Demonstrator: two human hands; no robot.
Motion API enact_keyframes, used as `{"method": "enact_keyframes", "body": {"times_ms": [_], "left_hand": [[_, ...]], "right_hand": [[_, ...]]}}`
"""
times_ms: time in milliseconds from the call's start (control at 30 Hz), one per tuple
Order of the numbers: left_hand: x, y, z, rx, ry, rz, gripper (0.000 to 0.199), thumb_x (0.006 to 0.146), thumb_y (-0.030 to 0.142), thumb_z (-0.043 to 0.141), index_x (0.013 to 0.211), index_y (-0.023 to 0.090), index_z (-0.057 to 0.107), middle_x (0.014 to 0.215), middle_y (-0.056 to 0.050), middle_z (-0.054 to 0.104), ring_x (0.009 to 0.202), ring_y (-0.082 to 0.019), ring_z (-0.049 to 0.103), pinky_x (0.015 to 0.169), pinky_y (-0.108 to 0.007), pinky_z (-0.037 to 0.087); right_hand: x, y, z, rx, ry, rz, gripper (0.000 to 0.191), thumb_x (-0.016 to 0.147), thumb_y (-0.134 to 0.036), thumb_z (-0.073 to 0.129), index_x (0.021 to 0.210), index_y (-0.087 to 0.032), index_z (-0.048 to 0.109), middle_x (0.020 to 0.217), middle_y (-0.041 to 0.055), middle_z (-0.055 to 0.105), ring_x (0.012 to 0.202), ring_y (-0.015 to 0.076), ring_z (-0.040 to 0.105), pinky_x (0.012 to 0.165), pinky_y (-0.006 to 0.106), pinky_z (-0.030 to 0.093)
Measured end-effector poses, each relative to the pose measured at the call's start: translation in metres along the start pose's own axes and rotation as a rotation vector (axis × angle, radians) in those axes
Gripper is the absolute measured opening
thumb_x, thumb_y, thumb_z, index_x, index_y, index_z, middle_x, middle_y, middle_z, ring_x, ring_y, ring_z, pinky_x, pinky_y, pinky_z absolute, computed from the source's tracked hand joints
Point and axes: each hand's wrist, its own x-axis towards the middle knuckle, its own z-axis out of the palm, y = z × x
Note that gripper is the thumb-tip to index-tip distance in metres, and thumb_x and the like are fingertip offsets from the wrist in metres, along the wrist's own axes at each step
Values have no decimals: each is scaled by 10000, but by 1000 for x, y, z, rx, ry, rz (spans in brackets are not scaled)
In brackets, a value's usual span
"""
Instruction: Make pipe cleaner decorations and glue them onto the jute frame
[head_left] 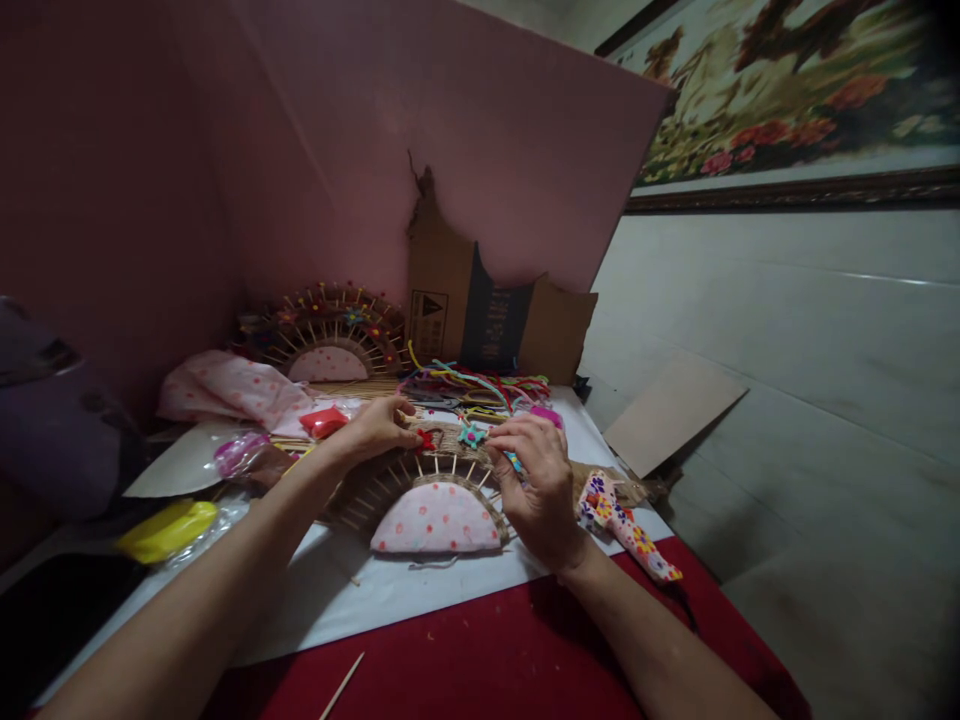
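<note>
A half-round craft piece lies before me, with a white pad with red dots (439, 518) at its base, thin sticks fanning out and a twine-wrapped arch (450, 463) across them. My left hand (379, 428) is at the arch's upper left, thumb and fingers pinched at a small red flower (426, 439). A turquoise flower (471, 435) sits on the arch between both hands. My right hand (534, 480) is curled at the right side, its fingertips pressed together beside the turquoise flower; what they hold is hidden. A blue and yellow flower (514, 461) shows partly behind its fingers.
A similar finished-looking fan (330, 335) stands behind, left of torn cardboard (502, 310). Coloured pipe cleaners (480, 385) lie at the back. A flower-patterned, gun-shaped tool (630, 525) rests at right. Dotted cloth (225, 388), a yellow packet (169, 530) and a wooden stick (342, 686) lie around.
</note>
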Motion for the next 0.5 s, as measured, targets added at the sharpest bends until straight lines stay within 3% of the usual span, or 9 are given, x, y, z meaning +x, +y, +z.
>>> {"method": "enact_keyframes", "body": {"times_ms": [300, 500], "left_hand": [[-2, 0, 1, 47, 30, 9, 433, 494, 287, 742, 904, 182, 651, 636, 18, 626, 564, -153, 557, 500, -237, 384], [-2, 0, 0, 42, 13, 13, 444, 499, 345, 745, 901, 182, 648, 636, 10, 636, 564, -157, 559, 501, -239, 389]], "right_hand": [[-1, 3, 6, 2, -40, 25, 84, 831, -142, 529, 801, -193, 589, 897, 46, 631, 935, 205, 518, 872, 400, 382], [15, 8, 17, -123, -288, 90, 111, 781, -129, 549, 804, -189, 641, 972, 63, 615, 1015, 237, 467, 865, 395, 355]]}}
